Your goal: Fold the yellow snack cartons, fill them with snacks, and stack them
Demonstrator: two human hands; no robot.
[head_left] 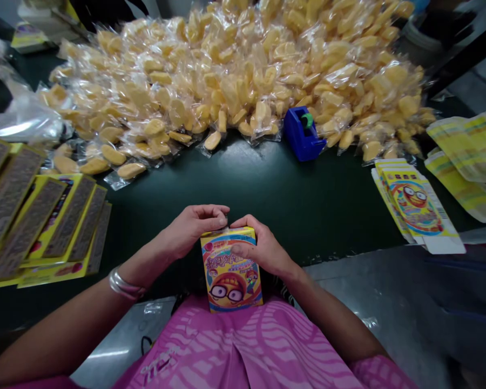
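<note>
A small yellow printed carton (231, 273) with a cartoon face in glasses stands against my front at the table's near edge, its picture upside up in my view. My right hand (265, 249) grips the carton's upper right side, thumb across the printed face and fingers behind the top. At the carton's top left edge, my left hand (198, 224) has its thumb and fingers pinched together. Whether anything small sits in that pinch is hidden.
A big heap of yellow pieces in clear wrappers (235, 75) spreads across the back of the dark green table (243, 183). In front of it stands a blue tape dispenser (302, 135). Flat cartons (417, 205) lie right, with yellow printed sheets (470, 151); filled-looking boxes (65, 227) lean left.
</note>
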